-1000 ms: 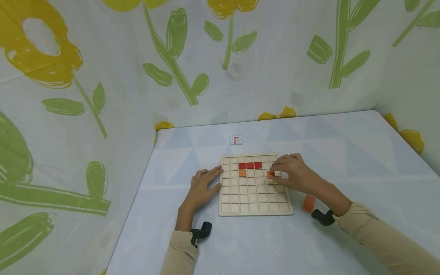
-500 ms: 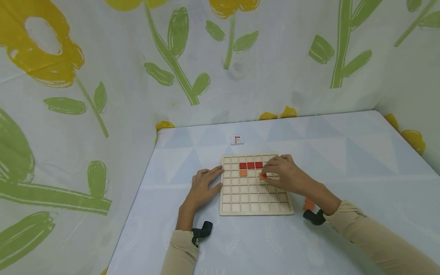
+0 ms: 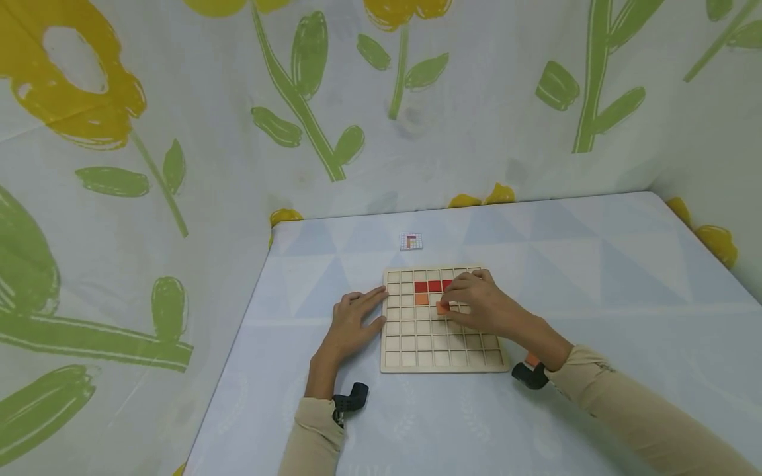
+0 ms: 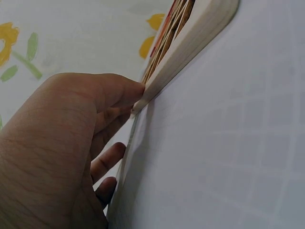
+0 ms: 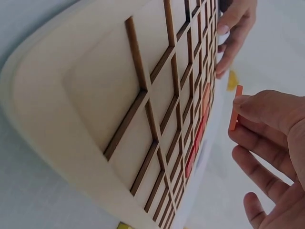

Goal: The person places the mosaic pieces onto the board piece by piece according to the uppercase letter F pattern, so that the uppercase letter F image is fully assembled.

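Observation:
A wooden grid board [image 3: 411, 360] lies on the table, with red square tiles [image 3: 421, 286] in a row near its far side. One orange tile [image 3: 421, 299] sits in the cell just below the leftmost red one. Between thumb and fingertips my right hand [image 3: 485, 304] pinches another orange tile [image 5: 235, 109], held above the middle of the board. The right wrist view shows that tile edge-on, apart from the grid. My left hand [image 3: 351, 320] touches the board's left edge with fairly straight fingers, and its thumb [image 4: 124, 90] rests against the rim.
A small card [image 3: 411, 241] with a coloured grid pattern lies beyond the board. More orange [image 3: 532, 359] shows on the table at right, mostly hidden by my right wrist. A flower-printed cloth wall [image 3: 476, 132] stands behind the table.
My right hand has carried the pinched orange tile leftward over the board, from its right side toward the middle. My left hand has stayed at the left edge.

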A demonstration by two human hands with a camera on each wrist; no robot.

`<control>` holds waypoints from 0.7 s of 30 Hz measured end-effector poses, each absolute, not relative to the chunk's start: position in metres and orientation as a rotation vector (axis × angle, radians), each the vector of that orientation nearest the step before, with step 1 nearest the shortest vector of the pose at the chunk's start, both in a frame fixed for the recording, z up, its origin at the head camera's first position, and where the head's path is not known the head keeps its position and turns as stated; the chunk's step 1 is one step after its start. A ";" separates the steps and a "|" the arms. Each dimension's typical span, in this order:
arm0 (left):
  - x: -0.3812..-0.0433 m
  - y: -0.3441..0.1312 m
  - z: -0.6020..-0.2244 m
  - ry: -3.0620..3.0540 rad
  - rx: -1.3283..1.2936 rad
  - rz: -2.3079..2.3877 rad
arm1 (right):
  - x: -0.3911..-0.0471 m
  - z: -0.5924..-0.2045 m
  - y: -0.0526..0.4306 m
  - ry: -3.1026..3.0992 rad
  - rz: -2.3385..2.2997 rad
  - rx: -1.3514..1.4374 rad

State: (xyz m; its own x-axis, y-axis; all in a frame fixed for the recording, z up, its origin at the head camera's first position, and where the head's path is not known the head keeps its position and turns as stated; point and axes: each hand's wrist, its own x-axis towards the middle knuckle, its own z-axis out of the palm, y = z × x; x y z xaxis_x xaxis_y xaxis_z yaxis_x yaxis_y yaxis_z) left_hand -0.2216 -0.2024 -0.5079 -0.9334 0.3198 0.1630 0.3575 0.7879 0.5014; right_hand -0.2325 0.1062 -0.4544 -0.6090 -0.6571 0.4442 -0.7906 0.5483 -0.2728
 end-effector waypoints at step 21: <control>-0.222 -0.203 -0.506 -2.885 -0.574 -0.837 | -0.236 -0.449 0.074 -2.618 0.549 1.192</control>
State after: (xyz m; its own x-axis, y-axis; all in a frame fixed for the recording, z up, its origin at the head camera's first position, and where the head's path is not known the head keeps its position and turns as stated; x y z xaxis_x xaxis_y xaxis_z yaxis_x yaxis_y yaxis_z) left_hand -0.2216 -0.2030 -0.5058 -0.9262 0.3310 0.1807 0.3764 0.7801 0.4998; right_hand -0.2362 0.0741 -0.4491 -0.6499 -0.6798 0.3399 -0.7591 0.6029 -0.2456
